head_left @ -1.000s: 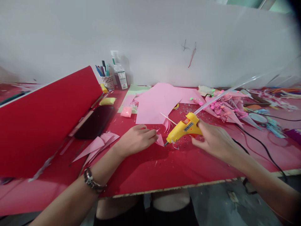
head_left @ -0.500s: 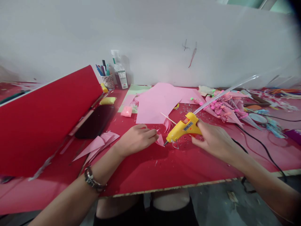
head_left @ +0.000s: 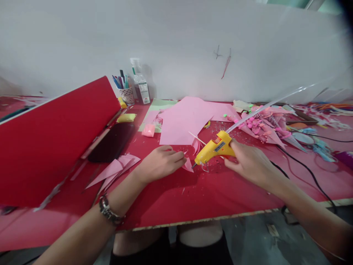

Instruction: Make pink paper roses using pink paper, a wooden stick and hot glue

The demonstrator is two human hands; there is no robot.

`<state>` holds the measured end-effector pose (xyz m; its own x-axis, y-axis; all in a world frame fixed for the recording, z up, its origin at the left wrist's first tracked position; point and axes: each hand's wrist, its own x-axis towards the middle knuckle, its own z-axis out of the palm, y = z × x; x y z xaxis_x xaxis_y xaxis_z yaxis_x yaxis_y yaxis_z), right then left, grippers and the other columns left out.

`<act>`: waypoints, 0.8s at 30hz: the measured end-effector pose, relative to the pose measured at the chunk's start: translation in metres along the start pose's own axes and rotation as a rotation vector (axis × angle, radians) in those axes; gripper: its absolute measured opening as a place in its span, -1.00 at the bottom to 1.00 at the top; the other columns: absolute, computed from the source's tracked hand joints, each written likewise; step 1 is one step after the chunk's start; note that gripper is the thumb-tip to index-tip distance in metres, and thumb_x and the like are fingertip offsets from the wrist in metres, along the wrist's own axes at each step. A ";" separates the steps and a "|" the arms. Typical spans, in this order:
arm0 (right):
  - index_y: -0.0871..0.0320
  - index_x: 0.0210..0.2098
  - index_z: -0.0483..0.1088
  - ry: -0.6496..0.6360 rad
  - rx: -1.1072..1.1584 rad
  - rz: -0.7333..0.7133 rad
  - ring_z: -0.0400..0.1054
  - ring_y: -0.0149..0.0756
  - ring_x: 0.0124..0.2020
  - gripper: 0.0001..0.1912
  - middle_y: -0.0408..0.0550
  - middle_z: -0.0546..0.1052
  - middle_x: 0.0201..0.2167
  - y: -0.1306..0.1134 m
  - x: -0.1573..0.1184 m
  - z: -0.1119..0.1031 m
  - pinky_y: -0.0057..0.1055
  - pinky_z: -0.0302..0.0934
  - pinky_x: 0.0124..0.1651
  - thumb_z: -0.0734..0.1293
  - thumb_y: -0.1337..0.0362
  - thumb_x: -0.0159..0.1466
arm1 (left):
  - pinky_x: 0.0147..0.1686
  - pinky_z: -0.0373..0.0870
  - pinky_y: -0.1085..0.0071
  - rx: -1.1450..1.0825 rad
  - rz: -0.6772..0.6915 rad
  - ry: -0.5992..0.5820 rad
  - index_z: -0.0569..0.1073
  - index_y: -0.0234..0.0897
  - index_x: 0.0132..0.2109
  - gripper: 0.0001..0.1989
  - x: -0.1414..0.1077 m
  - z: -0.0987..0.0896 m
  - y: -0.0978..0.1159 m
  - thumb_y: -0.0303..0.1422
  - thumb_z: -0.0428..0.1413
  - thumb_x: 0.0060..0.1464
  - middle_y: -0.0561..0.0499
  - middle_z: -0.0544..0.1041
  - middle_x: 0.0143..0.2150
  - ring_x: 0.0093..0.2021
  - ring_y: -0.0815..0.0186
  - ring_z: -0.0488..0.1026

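My left hand (head_left: 162, 163) is closed on a small pink paper piece (head_left: 188, 165) just above the red table. A yellow glue gun (head_left: 213, 149) is gripped in my right hand (head_left: 246, 160), with a long clear glue stick (head_left: 264, 106) rising from its back. The gun's nozzle points down and left, at the edge of the small paper piece. Behind them lie curled pink paper strips (head_left: 196, 146) and a thin white stick (head_left: 196, 137). Large pink sheets (head_left: 184, 125) rest farther back.
A red board (head_left: 57, 143) leans at left beside a dark phone-like object (head_left: 111, 142) and folded pink papers (head_left: 118, 167). A pen cup (head_left: 127, 95) and bottle (head_left: 142, 90) stand by the wall. Decorated pink cones (head_left: 264, 127) and black cords (head_left: 306, 169) are at right.
The glue gun in my right hand has shifted very slightly left and up, and its glue stick has tilted a little. My left hand has hardly moved.
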<state>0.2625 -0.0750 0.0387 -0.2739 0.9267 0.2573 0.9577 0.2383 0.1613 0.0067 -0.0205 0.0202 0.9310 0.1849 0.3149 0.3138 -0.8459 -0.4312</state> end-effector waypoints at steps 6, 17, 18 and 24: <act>0.20 -0.34 0.18 -0.012 0.019 0.004 0.22 -0.37 -0.63 -0.82 -0.15 0.32 -0.62 0.000 0.001 0.000 -0.49 -0.15 -0.60 0.19 0.22 0.11 | -0.43 0.30 0.43 0.009 -0.002 0.008 0.37 -0.32 -0.30 -0.76 0.001 -0.001 0.000 -0.53 -0.18 0.13 0.06 0.46 -0.35 -0.48 0.42 0.37; 0.21 -0.26 0.19 -0.059 0.020 0.054 0.26 -0.34 -0.59 -0.77 -0.12 0.36 -0.56 -0.002 0.004 0.000 -0.48 -0.15 -0.60 0.19 0.23 0.11 | -0.41 0.30 0.43 0.000 0.000 0.009 0.38 -0.32 -0.26 -0.76 -0.001 0.001 0.000 -0.53 -0.18 0.14 0.05 0.47 -0.34 -0.46 0.41 0.38; 0.21 -0.25 0.19 -0.062 0.019 0.054 0.26 -0.34 -0.59 -0.77 -0.12 0.37 -0.56 -0.002 0.004 0.000 -0.48 -0.15 -0.59 0.19 0.23 0.11 | -0.41 0.29 0.43 -0.001 0.001 0.011 0.38 -0.32 -0.26 -0.76 -0.001 0.001 0.000 -0.53 -0.18 0.14 0.05 0.47 -0.34 -0.46 0.41 0.38; 0.21 -0.24 0.19 -0.073 0.020 0.058 0.28 -0.32 -0.57 -0.77 -0.10 0.38 -0.53 -0.003 0.005 0.001 -0.48 -0.13 -0.59 0.18 0.24 0.12 | -0.40 0.29 0.43 -0.004 0.002 0.020 0.38 -0.32 -0.27 -0.75 0.000 0.001 -0.001 -0.54 -0.19 0.14 0.03 0.47 -0.34 -0.45 0.41 0.39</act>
<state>0.2587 -0.0704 0.0387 -0.2112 0.9577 0.1952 0.9736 0.1885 0.1285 0.0066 -0.0196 0.0199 0.9275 0.1736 0.3310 0.3115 -0.8484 -0.4280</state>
